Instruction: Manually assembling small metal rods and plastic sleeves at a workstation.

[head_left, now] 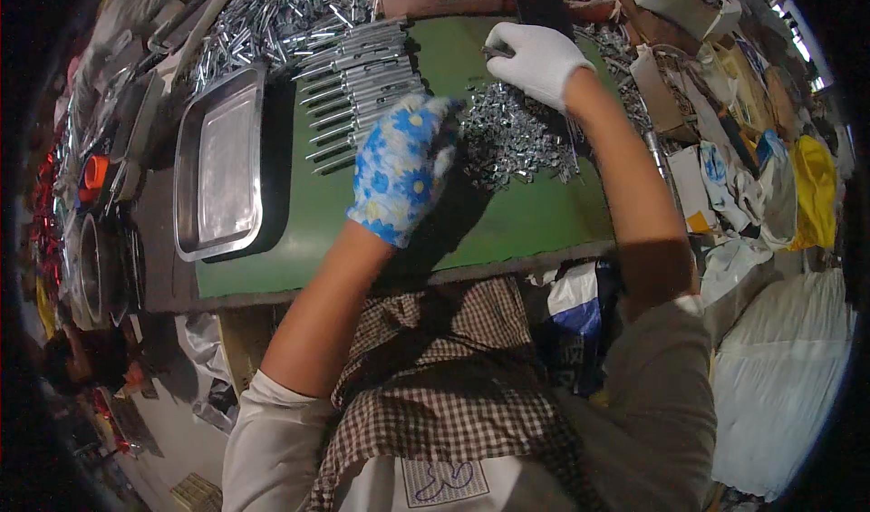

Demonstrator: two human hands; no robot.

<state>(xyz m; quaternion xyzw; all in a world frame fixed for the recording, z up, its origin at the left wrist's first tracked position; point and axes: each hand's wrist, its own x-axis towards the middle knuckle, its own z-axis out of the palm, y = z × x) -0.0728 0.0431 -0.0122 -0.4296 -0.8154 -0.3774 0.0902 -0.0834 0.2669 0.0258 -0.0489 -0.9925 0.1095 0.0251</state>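
Flower-gloved left hand (399,169) is just left of the pile of small metal bits (518,140), fingers curled, can't really tell if it's gripping anything. Shiny metal tray (220,163) sits well left of the pile, with a row of metal rods (362,79) between. White-gloved right hand (536,62) is at the pile's far edge, fingertips pinching a small grey piece (495,52). Heap of loose metal tubes (281,18) further back, left of the pile

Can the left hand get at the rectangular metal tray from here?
Probably yes: the row of metal rods lies partly between the left hand and the metal tray, but leaves a way past its near end.
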